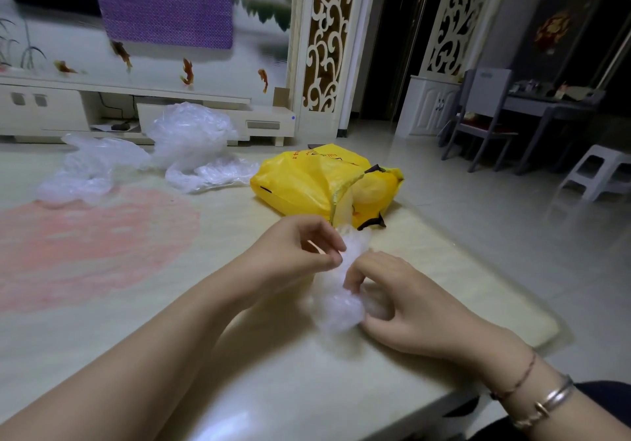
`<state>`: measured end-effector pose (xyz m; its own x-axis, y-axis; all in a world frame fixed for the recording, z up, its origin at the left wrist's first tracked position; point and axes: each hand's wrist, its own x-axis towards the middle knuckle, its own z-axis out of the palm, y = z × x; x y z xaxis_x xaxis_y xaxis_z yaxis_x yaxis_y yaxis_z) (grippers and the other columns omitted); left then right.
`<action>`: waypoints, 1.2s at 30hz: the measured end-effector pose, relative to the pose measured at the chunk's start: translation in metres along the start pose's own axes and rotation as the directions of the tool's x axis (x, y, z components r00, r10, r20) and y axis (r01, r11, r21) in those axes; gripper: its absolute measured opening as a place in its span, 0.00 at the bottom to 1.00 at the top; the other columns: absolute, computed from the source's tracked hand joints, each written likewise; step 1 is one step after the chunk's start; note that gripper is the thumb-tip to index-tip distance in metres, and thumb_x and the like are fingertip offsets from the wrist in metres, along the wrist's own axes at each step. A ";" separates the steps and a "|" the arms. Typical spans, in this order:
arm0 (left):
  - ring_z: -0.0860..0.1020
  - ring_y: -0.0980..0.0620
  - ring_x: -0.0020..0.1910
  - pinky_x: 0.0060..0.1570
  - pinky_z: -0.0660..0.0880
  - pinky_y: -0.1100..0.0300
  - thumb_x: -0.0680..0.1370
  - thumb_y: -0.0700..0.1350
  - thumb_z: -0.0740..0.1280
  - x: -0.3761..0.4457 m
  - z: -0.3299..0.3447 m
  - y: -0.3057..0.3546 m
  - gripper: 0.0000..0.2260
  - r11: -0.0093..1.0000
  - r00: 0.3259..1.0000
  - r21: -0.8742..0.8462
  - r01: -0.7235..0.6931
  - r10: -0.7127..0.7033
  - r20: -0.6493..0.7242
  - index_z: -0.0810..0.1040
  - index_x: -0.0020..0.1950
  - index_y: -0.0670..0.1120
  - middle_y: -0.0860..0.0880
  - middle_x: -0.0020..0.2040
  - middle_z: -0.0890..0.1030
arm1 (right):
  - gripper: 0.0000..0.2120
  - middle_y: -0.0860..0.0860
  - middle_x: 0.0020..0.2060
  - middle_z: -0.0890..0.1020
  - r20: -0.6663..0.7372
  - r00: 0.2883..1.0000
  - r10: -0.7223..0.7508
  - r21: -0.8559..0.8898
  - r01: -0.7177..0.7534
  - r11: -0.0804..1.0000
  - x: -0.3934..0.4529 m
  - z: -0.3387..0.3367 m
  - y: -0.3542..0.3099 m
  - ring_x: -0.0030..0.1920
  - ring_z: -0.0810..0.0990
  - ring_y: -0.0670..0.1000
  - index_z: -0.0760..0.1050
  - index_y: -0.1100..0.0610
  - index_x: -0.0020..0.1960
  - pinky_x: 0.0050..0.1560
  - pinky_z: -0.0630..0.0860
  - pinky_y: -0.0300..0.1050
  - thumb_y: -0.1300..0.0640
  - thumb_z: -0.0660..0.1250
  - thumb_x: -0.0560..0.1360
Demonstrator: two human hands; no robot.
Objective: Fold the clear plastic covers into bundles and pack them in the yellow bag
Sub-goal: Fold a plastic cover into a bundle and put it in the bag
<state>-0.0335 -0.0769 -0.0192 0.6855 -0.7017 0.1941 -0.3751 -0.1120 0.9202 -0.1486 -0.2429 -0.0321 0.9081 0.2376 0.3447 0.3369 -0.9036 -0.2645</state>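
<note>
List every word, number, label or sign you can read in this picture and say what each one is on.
No text can be read with certainty.
Yellow bag: red printed characters near its top edge, too blurred and creased to read.
Dark door at the far right: a red and gold emblem, too blurred to tell whether it bears a character.
Clear plastic bundle in both hands: no print visible.

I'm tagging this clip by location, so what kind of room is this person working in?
Most likely a home living room: a low white TV cabinet runs along a scenic wall mural, and a dining chair and table stand further back on the tiled floor.
</note>
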 end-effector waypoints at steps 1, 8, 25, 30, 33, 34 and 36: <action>0.75 0.57 0.33 0.33 0.72 0.67 0.72 0.34 0.72 0.000 0.000 -0.002 0.06 1.000 0.999 0.007 0.010 -0.010 0.053 0.81 0.43 0.44 0.49 0.38 0.82 | 0.08 0.42 0.44 0.74 0.016 1.000 -0.001 -0.011 0.002 1.000 -0.001 -0.001 -0.001 0.47 0.73 0.46 0.70 0.49 0.47 0.52 0.71 0.46 0.52 0.64 0.68; 0.77 0.55 0.34 0.36 0.74 0.65 0.70 0.35 0.72 0.002 -0.001 -0.009 0.07 0.982 0.977 0.145 0.122 -0.144 0.155 0.80 0.39 0.47 0.47 0.39 0.82 | 0.17 0.44 0.43 0.76 0.003 0.996 0.094 0.044 -0.094 0.995 0.003 0.004 0.001 0.48 0.74 0.45 0.76 0.54 0.46 0.52 0.71 0.47 0.41 0.58 0.75; 0.73 0.61 0.23 0.26 0.67 0.69 0.74 0.42 0.69 0.000 0.011 -0.015 0.09 0.950 0.981 0.256 0.181 -0.156 -0.114 0.73 0.51 0.48 0.48 0.39 0.83 | 0.11 0.45 0.43 0.69 -0.238 0.919 0.314 0.037 -0.314 0.949 0.016 0.007 0.004 0.47 0.66 0.48 0.65 0.51 0.43 0.44 0.62 0.40 0.60 0.68 0.70; 0.75 0.57 0.27 0.27 0.68 0.68 0.73 0.41 0.70 0.000 0.010 -0.013 0.12 0.952 0.978 0.232 0.199 -0.177 -0.111 0.73 0.54 0.47 0.48 0.41 0.83 | 0.13 0.40 0.53 0.71 -0.100 0.974 0.203 0.039 -0.200 0.979 0.009 0.006 0.000 0.58 0.68 0.43 0.71 0.46 0.55 0.58 0.66 0.39 0.47 0.62 0.71; 0.75 0.54 0.28 0.30 0.71 0.66 0.74 0.42 0.70 0.001 0.007 -0.009 0.11 0.956 0.965 0.149 0.252 -0.237 -0.107 0.73 0.55 0.47 0.49 0.40 0.83 | 0.20 0.38 0.54 0.71 0.013 0.974 0.227 0.007 -0.227 0.974 0.008 0.009 0.002 0.58 0.69 0.42 0.70 0.45 0.58 0.58 0.68 0.41 0.37 0.64 0.70; 0.76 0.52 0.29 0.34 0.72 0.63 0.75 0.41 0.70 0.002 0.004 -0.008 0.11 0.956 0.958 0.092 0.279 -0.271 -0.092 0.73 0.55 0.47 0.48 0.40 0.84 | 0.19 0.39 0.53 0.72 0.002 0.974 0.227 0.000 -0.227 0.974 0.008 0.010 0.002 0.57 0.69 0.43 0.71 0.46 0.58 0.57 0.68 0.41 0.39 0.66 0.71; 0.75 0.51 0.30 0.38 0.73 0.57 0.75 0.42 0.69 0.003 -0.001 -0.006 0.10 0.946 0.945 0.002 0.323 -0.323 -0.054 0.75 0.56 0.47 0.44 0.41 0.84 | 0.13 0.43 0.50 0.74 -0.057 0.976 0.212 -0.010 -0.213 0.977 0.011 0.012 0.002 0.53 0.71 0.46 0.73 0.49 0.54 0.55 0.70 0.45 0.46 0.64 0.71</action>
<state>-0.0285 -0.0775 -0.0240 0.8027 -0.5887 -0.0951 -0.1344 -0.3340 0.9329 -0.1351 -0.2378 -0.0401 0.9433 0.0202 0.3313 0.1335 -0.9370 -0.3230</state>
